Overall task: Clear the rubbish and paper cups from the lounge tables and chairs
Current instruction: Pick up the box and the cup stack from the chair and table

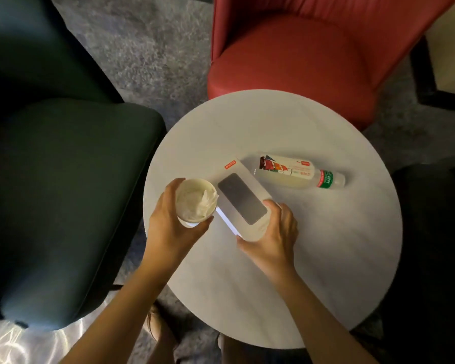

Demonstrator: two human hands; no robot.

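On the table (313, 258), a cup (195, 203) stands near the left edge, a box (241, 198) touching its right, a bottle (297, 172) lying behind the box.

A round table (326, 232) in pale grey-white fills the centre of the frame, with faint marbling. At upper right is a red chair (300, 61); at left, a dark green chair (63, 193). The carpet (147, 48) at top centre is mottled grey. On the table, a white paper cup (195, 202) holds crumpled white tissue. Beside it, a white box (241, 195) shows a dark grey phone picture and an orange-red tag. The bottle (297, 173) is cream-white, its label red, green and orange.
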